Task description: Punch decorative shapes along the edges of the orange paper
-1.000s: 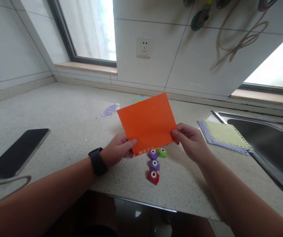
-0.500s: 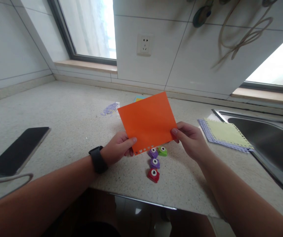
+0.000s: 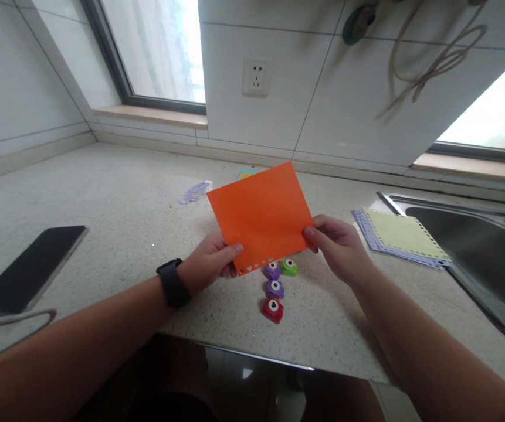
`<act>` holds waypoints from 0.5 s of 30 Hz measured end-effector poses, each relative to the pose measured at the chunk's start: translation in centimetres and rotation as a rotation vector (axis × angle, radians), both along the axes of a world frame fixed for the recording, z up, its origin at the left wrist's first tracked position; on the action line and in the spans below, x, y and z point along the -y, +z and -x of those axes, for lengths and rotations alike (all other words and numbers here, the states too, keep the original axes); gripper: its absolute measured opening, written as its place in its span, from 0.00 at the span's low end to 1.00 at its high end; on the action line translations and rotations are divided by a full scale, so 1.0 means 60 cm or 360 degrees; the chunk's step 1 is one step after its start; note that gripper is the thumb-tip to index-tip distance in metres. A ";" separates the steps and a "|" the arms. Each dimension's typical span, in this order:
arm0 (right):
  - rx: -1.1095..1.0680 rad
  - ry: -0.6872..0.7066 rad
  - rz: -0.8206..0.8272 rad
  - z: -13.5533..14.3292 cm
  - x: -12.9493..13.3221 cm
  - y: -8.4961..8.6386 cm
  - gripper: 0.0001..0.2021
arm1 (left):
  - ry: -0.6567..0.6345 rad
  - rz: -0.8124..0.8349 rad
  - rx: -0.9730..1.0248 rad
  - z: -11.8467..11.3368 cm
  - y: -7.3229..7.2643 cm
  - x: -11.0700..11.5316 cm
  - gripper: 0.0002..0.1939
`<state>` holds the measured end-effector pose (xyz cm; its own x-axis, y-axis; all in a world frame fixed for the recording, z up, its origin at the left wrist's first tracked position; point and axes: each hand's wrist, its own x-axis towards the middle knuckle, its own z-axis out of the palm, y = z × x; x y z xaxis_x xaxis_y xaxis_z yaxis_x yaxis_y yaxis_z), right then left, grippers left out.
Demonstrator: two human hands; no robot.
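Observation:
An orange sheet of paper point(image 3: 261, 211) is held up and tilted above the counter, with a short row of punched shapes along the left part of its lower edge. My left hand point(image 3: 212, 258), below a black watch, pinches its lower left corner. At the lower right edge, my right hand point(image 3: 334, 243) grips the sheet between thumb and fingers. Just under the paper stand several craft punches: a red punch point(image 3: 273, 310) with a heart mark, a purple punch point(image 3: 274, 289), another purple punch point(image 3: 272, 269) and a green punch point(image 3: 288, 267).
Yellow and purple punched sheets point(image 3: 404, 237) lie stacked beside a metal sink point(image 3: 494, 275) on the right. Purple paper scraps point(image 3: 195, 192) are piled behind the orange sheet. A dark phone-like device point(image 3: 32, 266) with a cable rests at left. A socket point(image 3: 257, 77) is on the wall.
The view has shifted slightly. Both hands keep their hold on the orange paper, and its tilt is nearly the same.

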<state>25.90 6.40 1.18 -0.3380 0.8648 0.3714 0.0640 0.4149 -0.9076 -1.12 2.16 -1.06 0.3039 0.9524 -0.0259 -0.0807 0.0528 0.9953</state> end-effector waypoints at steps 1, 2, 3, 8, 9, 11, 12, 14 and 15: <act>0.0001 0.0000 0.0006 0.001 0.000 0.000 0.09 | -0.0010 0.0000 0.0012 0.001 -0.002 0.000 0.16; -0.0004 -0.0001 0.0014 0.001 0.000 0.000 0.09 | -0.0023 -0.0001 0.0025 0.002 -0.004 0.000 0.16; -0.0015 0.0000 0.0023 0.002 0.000 -0.001 0.09 | -0.0039 0.0001 0.0037 0.003 -0.006 0.000 0.16; -0.0039 0.0048 0.0060 0.010 0.002 -0.001 0.09 | -0.0086 0.0031 0.0076 0.006 -0.012 0.003 0.16; -0.0034 0.0061 0.0064 0.011 0.003 -0.001 0.09 | -0.0093 0.0037 0.0076 0.006 -0.011 0.004 0.16; -0.0025 0.0084 0.0072 0.014 0.005 0.000 0.09 | -0.0111 0.0029 0.0054 0.007 -0.007 0.007 0.16; -0.0020 0.0096 0.0076 0.015 0.006 0.000 0.09 | -0.0120 0.0008 0.0043 0.007 -0.004 0.008 0.15; -0.0012 0.0116 0.0083 0.017 0.006 0.000 0.09 | -0.0138 -0.0056 0.0041 0.007 0.002 0.009 0.16; -0.0009 0.0122 0.0084 0.017 0.007 -0.001 0.09 | -0.0152 -0.0088 0.0045 0.007 0.004 0.009 0.17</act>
